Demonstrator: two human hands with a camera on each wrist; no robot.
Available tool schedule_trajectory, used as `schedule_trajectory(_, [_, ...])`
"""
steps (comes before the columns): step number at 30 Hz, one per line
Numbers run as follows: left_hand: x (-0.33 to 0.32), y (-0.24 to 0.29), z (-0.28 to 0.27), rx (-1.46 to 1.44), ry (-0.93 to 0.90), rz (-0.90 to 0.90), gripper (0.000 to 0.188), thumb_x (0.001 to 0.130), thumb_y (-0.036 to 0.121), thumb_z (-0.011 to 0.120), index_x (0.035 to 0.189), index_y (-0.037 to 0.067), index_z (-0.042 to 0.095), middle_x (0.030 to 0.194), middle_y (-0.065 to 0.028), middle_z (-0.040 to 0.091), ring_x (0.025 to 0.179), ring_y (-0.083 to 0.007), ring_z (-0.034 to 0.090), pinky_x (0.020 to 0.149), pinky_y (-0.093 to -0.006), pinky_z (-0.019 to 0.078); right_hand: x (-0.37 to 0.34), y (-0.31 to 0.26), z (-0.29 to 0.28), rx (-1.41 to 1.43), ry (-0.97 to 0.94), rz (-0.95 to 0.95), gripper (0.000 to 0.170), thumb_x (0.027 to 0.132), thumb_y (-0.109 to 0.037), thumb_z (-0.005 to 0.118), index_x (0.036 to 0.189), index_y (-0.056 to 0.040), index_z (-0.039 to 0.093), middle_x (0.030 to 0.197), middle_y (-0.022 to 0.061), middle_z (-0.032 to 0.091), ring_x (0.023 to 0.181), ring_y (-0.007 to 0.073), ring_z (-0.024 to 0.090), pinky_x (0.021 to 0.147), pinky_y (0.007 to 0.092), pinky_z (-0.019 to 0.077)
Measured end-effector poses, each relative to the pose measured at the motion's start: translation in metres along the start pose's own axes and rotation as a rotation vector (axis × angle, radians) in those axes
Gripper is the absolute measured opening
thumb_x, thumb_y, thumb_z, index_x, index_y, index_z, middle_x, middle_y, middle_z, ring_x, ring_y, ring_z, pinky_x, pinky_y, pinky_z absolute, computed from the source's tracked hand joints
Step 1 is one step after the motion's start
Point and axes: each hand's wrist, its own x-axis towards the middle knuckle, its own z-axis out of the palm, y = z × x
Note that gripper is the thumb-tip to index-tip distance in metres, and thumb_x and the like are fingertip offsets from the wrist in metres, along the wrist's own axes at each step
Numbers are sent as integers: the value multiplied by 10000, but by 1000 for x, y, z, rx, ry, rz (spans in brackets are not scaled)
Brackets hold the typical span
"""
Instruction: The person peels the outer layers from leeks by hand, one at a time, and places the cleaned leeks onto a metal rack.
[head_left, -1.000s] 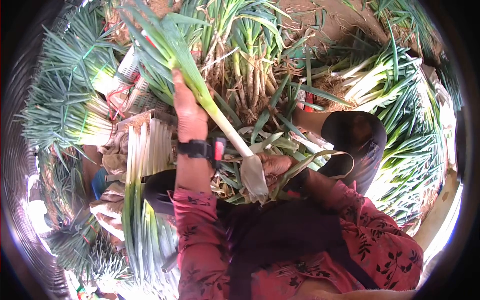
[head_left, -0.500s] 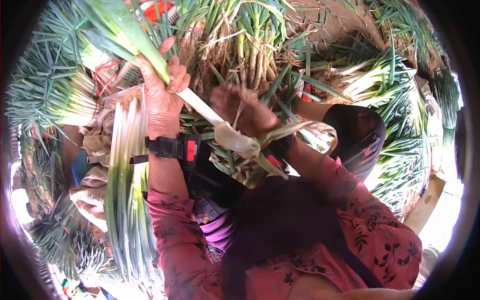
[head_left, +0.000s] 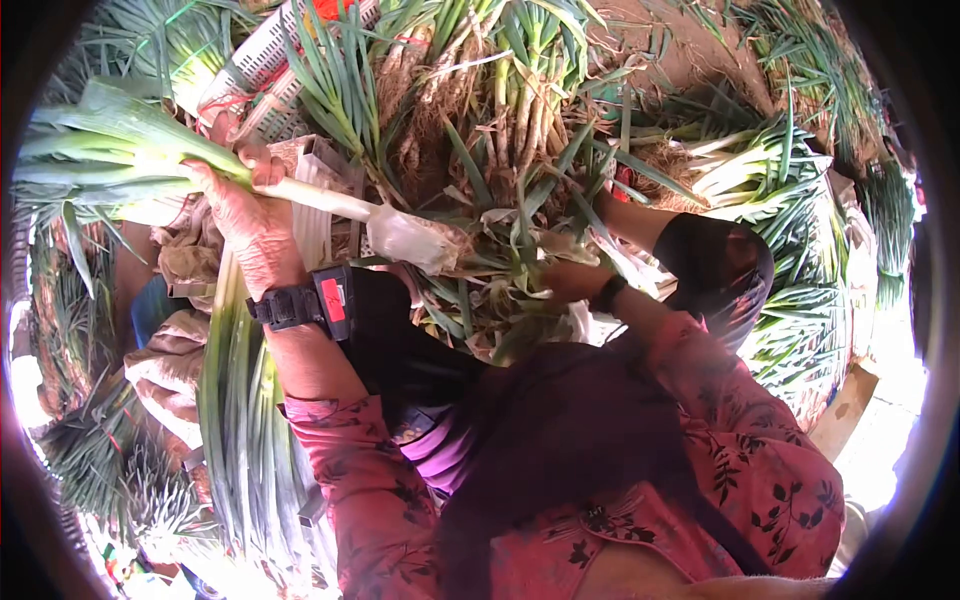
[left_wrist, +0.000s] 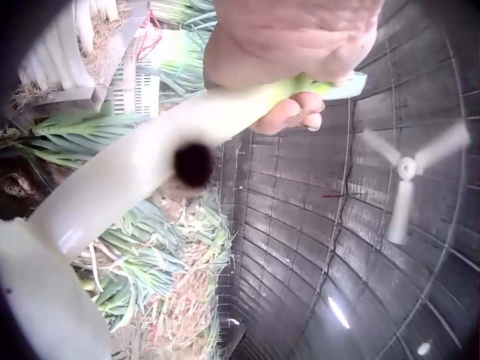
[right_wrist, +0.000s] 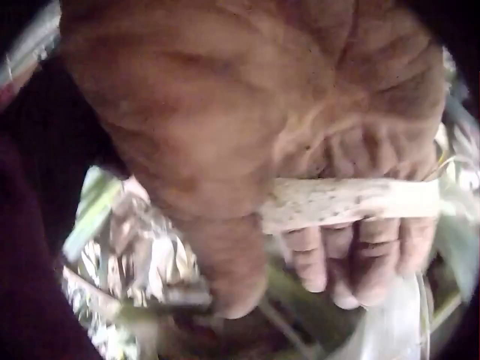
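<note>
My left hand (head_left: 255, 235) grips a thick leek (head_left: 325, 200) around its upper shank. Its green leaves fan out to the left, and the white shank points right. A loose pale outer skin (head_left: 412, 240) hangs at the lower end, large in the left wrist view's bottom corner. Apart from the leek, my right hand (head_left: 575, 282) is over a heap of peeled leaves (head_left: 500, 290), blurred in the head view. In the right wrist view a pale, speckled leaf strip (right_wrist: 352, 202) lies across its loosely extended fingers (right_wrist: 375, 262), beside the thumb.
Leeks with white shanks (head_left: 235, 340) lie at my left, by a brown cloth (head_left: 170, 370). A white plastic basket (head_left: 255, 75) stands at the back left. Rooty leek bundles (head_left: 520, 110) are ahead; a large leek pile (head_left: 800, 270) is beyond my right knee (head_left: 720, 260).
My left hand has moved left and swung the leek from steeply slanted to nearly level, leaves leftward. My right hand has left the leek's white end and moved right and down over the leaf heap.
</note>
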Motion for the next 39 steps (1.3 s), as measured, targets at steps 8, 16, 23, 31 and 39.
schedule_trajectory(8, [6, -13, -27, -31, 65, 21, 642, 803, 485, 665, 1264, 76, 486, 799, -25, 535, 655, -128, 441, 590, -266, 377, 24, -166, -114, -61, 1007, -593, 623, 748, -213, 711, 1281, -50, 434, 1213, 175, 472, 1152, 325, 459, 944, 425, 399])
schedule_trajectory(16, [-14, -24, 33, -178, 158, 115, 538, 844, 409, 657, 1191, 32, 490, 839, -61, 536, 672, -144, 450, 595, -267, 398, 72, -200, -127, 584, 1123, -803, 282, 767, 72, 536, 1023, -39, 579, 967, 97, 619, 904, 226, 624, 808, 313, 501])
schedule_trajectory(23, [-3, -45, 16, -43, 159, -137, 395, 952, 376, 512, 1153, 38, 472, 710, -25, 471, 526, -86, 367, 462, -224, 317, 46, -206, -122, 1839, 599, -839, 173, 922, -4, 434, 1042, -49, 550, 958, 48, 625, 878, 142, 618, 820, 310, 512])
schedule_trajectory(31, [19, -14, -20, 1, 360, -7, 367, 949, 385, 509, 1132, 67, 481, 686, 6, 471, 525, -69, 392, 474, -215, 338, -84, -171, -52, 566, 1017, -539, 115, 899, -30, 523, 1008, 3, 508, 937, 117, 560, 911, 221, 575, 764, 334, 462])
schedule_trajectory(39, [21, -8, -29, -30, 336, 184, 284, 967, 370, 459, 1117, 130, 481, 680, -5, 473, 560, -122, 397, 535, -277, 359, -109, -48, -43, -570, 288, -149, 283, 744, -117, 601, 999, -13, 532, 943, 143, 570, 937, 342, 559, 843, 453, 421])
